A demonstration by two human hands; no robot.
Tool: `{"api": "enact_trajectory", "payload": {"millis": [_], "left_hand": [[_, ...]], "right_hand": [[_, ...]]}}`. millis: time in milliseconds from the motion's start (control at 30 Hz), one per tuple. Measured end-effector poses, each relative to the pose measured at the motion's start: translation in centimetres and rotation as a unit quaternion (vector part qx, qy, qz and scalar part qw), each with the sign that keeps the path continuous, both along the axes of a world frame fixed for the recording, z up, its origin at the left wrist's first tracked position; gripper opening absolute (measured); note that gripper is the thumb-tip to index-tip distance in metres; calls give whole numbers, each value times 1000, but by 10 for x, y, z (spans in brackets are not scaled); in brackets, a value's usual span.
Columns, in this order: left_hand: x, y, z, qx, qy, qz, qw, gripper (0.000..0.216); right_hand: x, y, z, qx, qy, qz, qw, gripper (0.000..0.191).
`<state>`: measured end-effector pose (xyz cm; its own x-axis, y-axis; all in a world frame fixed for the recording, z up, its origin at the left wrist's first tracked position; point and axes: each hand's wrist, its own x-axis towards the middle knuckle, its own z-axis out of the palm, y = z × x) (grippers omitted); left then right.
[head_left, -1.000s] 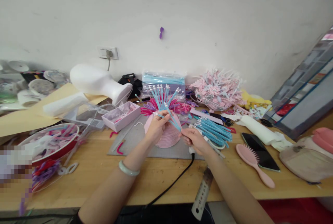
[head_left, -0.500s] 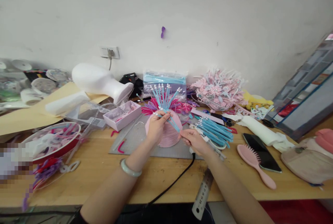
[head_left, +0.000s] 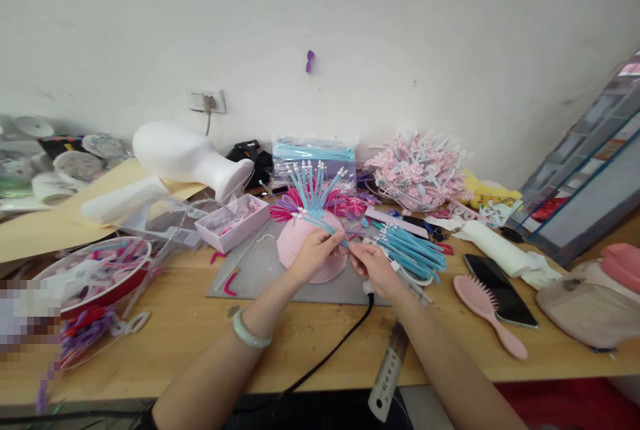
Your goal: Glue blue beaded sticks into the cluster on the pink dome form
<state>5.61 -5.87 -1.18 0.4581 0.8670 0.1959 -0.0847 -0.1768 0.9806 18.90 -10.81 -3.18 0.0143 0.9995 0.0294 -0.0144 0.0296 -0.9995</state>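
Note:
Between my two hands a few light-blue pipe-cleaner stems with white pearl tips run slantwise, pearls to the upper left. My left hand, a pale green bangle on its wrist, pinches them near their lower part. At their lower right ends, my right hand is closed with fingertips together. Behind and below is a pink ribbed cap. More blue pearl-tipped stems fan upward behind it, among magenta and purple loops. A bundle of blue stems lies right of my right hand.
A grey mat lies under the work. Around it are a pink box, a foam head, a steel ruler, a pink hairbrush and a phone. A black cable crosses the table's front.
My left hand has slid down along the blue stems towards my right hand, so their pearl ends now show free. The two hands are closer together. The view has shifted slightly.

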Motion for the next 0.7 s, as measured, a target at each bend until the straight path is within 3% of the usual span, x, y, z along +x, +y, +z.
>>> {"api": "enact_trajectory", "payload": {"millis": [200, 300, 433, 567, 700], "left_hand": [[-1, 4, 0, 10, -12, 0, 1000, 36], [-2, 3, -1, 26, -7, -8, 1000, 34], [-3, 2, -5, 18, -7, -79, 997, 35], [-3, 4, -11, 23, 24, -160, 987, 42], [-2, 4, -13, 37, 55, -189, 980, 47]], "right_hand": [[1, 3, 0, 26, -51, -34, 998, 29], [1, 3, 1, 24, -3, -47, 999, 23], [2, 1, 3, 6, 93, -29, 995, 27], [2, 0, 4, 7, 94, -18, 995, 28], [2, 1, 4, -4, 102, -21, 995, 30]]}}
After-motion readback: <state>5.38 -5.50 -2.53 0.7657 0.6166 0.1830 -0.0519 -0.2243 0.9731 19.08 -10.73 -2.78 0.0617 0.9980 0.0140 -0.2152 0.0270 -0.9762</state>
